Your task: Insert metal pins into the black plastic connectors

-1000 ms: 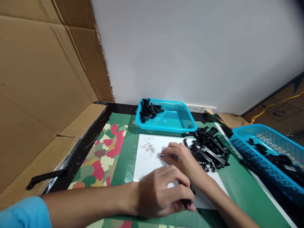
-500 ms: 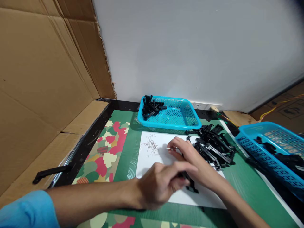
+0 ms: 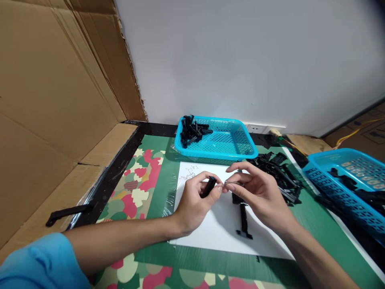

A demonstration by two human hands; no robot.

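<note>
My left hand (image 3: 197, 200) is closed around a small black plastic part (image 3: 209, 186), whose end sticks up between thumb and fingers. Close beside it, my right hand (image 3: 255, 188) pinches a thin, metallic-looking piece (image 3: 234, 183) between thumb and finger; its exact kind I cannot make out. The fingertips of both hands nearly meet over a white sheet (image 3: 207, 237). Under the right hand lies a long black plastic part (image 3: 243, 220) on the sheet, its upper end partly hidden. Small bent wire pieces (image 3: 189, 173) are scattered behind my left hand.
A blue basket (image 3: 216, 154) at the back holds black parts at its left. A heap of black plastic parts (image 3: 282, 176) lies right of the sheet. Another blue basket (image 3: 325, 180) stands far right. Cardboard (image 3: 60, 80) walls the left, with a black bar (image 3: 69, 214) near it.
My left hand has turned and now shows the black part upright in its grip. My right hand has drawn back from near the wire pieces, bringing the thin piece to the left fingertips.
</note>
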